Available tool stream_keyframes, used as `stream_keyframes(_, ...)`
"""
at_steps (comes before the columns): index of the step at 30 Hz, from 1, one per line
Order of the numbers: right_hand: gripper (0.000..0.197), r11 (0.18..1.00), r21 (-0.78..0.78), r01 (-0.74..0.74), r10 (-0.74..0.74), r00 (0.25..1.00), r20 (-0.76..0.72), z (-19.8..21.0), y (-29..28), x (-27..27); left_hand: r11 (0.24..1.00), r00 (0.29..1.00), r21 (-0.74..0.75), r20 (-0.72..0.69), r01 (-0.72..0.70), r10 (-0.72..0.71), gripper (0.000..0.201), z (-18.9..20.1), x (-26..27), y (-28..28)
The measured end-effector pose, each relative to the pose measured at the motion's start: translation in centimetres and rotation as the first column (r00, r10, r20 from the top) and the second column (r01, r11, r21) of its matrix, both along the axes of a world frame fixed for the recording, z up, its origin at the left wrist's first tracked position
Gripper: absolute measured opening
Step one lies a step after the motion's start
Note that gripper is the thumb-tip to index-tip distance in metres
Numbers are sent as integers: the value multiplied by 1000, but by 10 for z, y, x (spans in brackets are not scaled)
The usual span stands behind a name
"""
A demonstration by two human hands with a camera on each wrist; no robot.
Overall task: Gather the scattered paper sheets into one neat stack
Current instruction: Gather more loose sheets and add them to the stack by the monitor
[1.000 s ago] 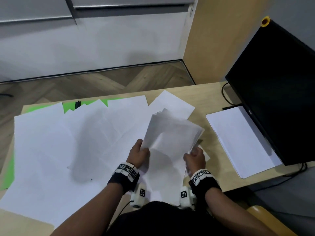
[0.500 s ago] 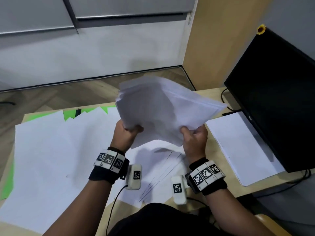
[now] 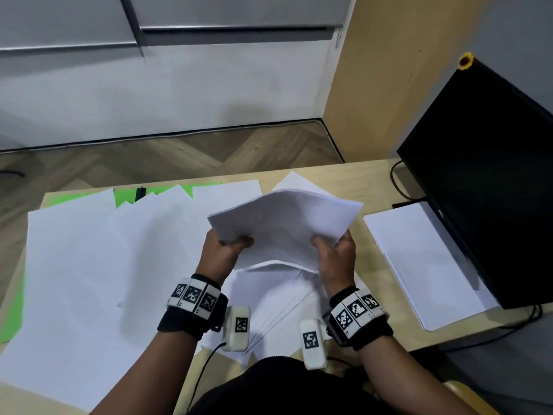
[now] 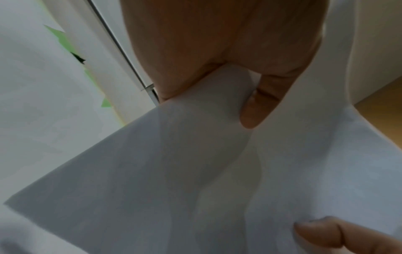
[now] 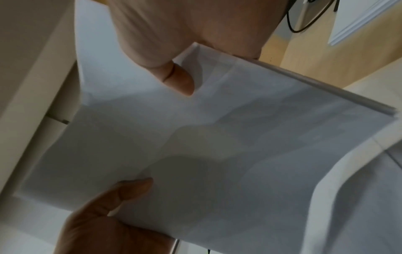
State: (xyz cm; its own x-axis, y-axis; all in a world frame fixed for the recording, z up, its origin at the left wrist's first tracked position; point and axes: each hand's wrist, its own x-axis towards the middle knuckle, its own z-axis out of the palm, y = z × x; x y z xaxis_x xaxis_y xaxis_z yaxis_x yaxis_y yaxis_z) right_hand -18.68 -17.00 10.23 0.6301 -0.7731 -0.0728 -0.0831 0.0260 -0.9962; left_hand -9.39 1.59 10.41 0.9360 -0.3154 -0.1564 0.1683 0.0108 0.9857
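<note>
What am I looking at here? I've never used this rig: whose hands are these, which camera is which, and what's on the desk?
No machine: a person wearing a head camera and one camera on each wrist. The head view looks down on a light wooden desk. The left hand and right hand each grip a near corner of a bundle of white paper sheets, lifted off the desk. Each wrist view shows that hand's thumb on the bundle. Loose white sheets cover the desk's left; a neat white paper stack lies beside a black monitor.
</note>
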Motion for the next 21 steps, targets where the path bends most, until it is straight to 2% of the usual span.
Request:
stream_keyframes(3, 46, 998, -64, -31, 22, 991, -135, -23, -4, -2, 995, 999, 88, -7, 37, -36, 28, -11, 1, 6)
stream_keyframes(6, 42, 994, -3, -111, 103, 936, -337, -48, -4, -2, 978, 995, 194, -78, 72, -58, 27, -32, 0, 5)
stream_keyframes(9, 38, 992, -15, -127, 107, 886, -450, -61, -4, -4, 976, 993, 205, -105, 67, -47, 28, -44, -3, 2)
stream_keyframes(12, 41, 988, -47, -144, 102, 860, -500, -74, -4, -10, 974, 989, 207, -134, 88, -61, 25, -55, -5, 3)
stream_keyframes(16, 30, 979, 2, -205, 169, 802, -572, -99, -1, -20, 923, 981, 338, -126, 183, -149, 40, -77, -14, 10)
stream_keyframes(21, 11, 967, -84, -239, 170, 859, -483, -101, -7, -28, 888, 983, 426, -124, 174, -134, 59, -72, -9, 15)
